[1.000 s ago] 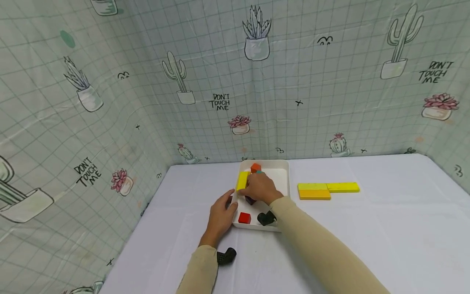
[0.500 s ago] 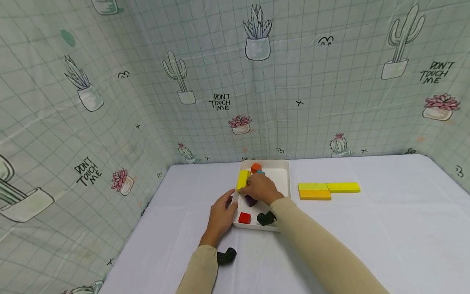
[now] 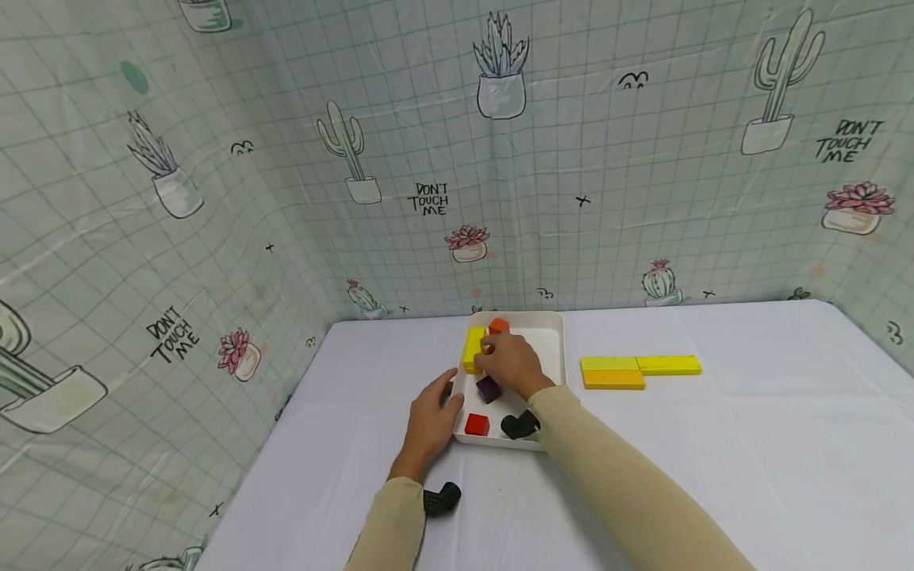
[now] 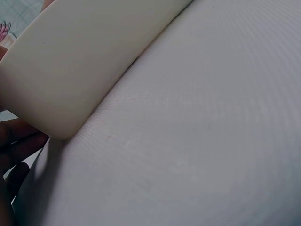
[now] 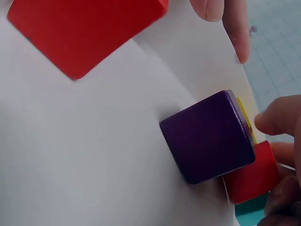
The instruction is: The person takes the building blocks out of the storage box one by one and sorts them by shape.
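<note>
A white tray (image 3: 555,341) holds yellow blocks (image 3: 473,350) along its left wall. Beside them sits a purple cube (image 5: 207,139), with a smaller-looking red block (image 5: 251,179) and a teal piece (image 5: 251,212) partly behind it. Over these blocks is my right hand (image 3: 512,363), thumb by the yellow and other fingers beside the red and teal. Whether it grips any of them is hidden. My left hand (image 3: 428,420) rests against the tray's left wall, fingers spread and relaxed. Its wrist view shows mostly the tray's outer side (image 4: 94,52) and some fingers (image 4: 19,146).
A red cube (image 3: 477,425) lies in the tray's near left corner, and an orange block (image 3: 498,326) at its back. Yellow bars (image 3: 668,365) and an orange-yellow bar (image 3: 612,381) lie right of the tray. Black wrist cameras (image 3: 520,425) sit on both wrists. A patterned cloth hangs behind.
My right thumb has shifted slightly right and up from the yellow blocks' near end. More of the yellow and the purple cube shows. My left hand stays at the tray wall.
</note>
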{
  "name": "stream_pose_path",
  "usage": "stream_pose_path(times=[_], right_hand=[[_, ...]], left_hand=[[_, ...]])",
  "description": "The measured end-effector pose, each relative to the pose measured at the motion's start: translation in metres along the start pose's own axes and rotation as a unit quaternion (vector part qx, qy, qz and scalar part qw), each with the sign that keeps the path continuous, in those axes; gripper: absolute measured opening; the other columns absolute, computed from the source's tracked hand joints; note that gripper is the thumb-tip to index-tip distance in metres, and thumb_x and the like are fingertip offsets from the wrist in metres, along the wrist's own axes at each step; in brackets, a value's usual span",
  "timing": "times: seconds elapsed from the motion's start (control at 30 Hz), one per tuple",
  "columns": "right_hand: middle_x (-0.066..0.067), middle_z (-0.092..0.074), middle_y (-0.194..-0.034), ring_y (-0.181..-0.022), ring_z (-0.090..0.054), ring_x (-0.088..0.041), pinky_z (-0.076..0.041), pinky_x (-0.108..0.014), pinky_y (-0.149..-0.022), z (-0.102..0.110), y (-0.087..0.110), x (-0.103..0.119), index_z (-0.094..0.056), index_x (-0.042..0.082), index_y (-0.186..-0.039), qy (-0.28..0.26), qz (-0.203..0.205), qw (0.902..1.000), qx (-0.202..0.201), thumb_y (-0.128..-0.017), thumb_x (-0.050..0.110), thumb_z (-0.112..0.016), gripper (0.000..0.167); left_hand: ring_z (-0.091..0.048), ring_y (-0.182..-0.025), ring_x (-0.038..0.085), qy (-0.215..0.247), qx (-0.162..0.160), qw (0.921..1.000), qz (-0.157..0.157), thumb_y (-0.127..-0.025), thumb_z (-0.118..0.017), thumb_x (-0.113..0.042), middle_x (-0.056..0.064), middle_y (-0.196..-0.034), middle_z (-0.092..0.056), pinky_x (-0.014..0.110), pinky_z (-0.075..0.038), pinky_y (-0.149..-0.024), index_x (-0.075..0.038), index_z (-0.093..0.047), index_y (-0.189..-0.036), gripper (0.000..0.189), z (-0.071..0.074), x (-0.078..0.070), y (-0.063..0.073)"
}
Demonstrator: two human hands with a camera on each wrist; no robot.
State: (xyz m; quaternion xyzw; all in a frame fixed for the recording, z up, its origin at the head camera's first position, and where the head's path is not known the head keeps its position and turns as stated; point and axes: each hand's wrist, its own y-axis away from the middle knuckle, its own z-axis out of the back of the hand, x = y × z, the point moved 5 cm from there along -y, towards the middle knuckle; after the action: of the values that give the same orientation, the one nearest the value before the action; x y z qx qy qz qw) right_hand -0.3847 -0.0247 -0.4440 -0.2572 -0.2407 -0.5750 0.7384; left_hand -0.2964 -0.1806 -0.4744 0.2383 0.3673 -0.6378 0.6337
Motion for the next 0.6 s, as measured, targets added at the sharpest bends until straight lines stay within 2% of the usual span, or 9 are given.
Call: stream_pose_path(times=[0.23, 0.33, 0.47, 0.6], right_hand=[[-0.005, -0.072, -0.100, -0.079, -0.061, -0.020, -0.056, -0.033, -0.071, 0.0039, -0.0006, -0.0016, -0.075, 0.011, -0.120, 0.031, -0.010, 0.9991, -0.029, -0.091, 0.031, -0.064, 0.036], [-0.005, -0.072, -0.100, -0.083, -0.059, -0.022, -0.055, -0.035, -0.072, 0.0063, -0.0013, 0.0008, -0.077, 0.012, -0.116, 0.053, 0.004, 0.9972, -0.053, -0.091, 0.032, -0.065, 0.035], [-0.007, -0.070, -0.101, -0.089, -0.055, -0.026, -0.053, -0.038, -0.077, 0.0040, -0.0031, 0.0043, -0.076, 0.008, -0.114, 0.068, 0.028, 0.9959, -0.054, -0.090, 0.038, -0.070, 0.039], [-0.008, -0.064, -0.084, -0.086, -0.054, -0.027, -0.051, -0.038, -0.072, -0.0032, -0.0050, 0.0058, -0.074, 0.005, -0.093, 0.121, 0.049, 0.9908, -0.037, -0.087, 0.048, -0.073, 0.044]], left_hand=[[-0.052, -0.129, 0.028, -0.001, 0.001, 1.0000, 0.006, -0.100, -0.057, -0.023, 0.009, -0.132, -0.062, 0.053, -0.035, -0.112, -0.018, -0.052, -0.148, 0.048, 0.0009, -0.0009, 0.0002], [-0.052, -0.129, 0.028, -0.001, 0.001, 1.0000, 0.007, -0.100, -0.057, -0.023, 0.009, -0.132, -0.062, 0.053, -0.035, -0.112, -0.018, -0.051, -0.148, 0.048, 0.0019, -0.0013, 0.0005], [-0.053, -0.128, 0.027, 0.002, -0.002, 1.0000, 0.003, -0.100, -0.057, -0.022, 0.008, -0.129, -0.064, 0.053, -0.035, -0.112, -0.017, -0.052, -0.147, 0.048, 0.0034, -0.0023, 0.0007], [-0.054, -0.126, 0.027, 0.010, -0.001, 0.9999, -0.006, -0.100, -0.058, -0.021, 0.008, -0.129, -0.064, 0.053, -0.035, -0.112, -0.016, -0.053, -0.147, 0.048, 0.0023, -0.0029, 0.0010]])
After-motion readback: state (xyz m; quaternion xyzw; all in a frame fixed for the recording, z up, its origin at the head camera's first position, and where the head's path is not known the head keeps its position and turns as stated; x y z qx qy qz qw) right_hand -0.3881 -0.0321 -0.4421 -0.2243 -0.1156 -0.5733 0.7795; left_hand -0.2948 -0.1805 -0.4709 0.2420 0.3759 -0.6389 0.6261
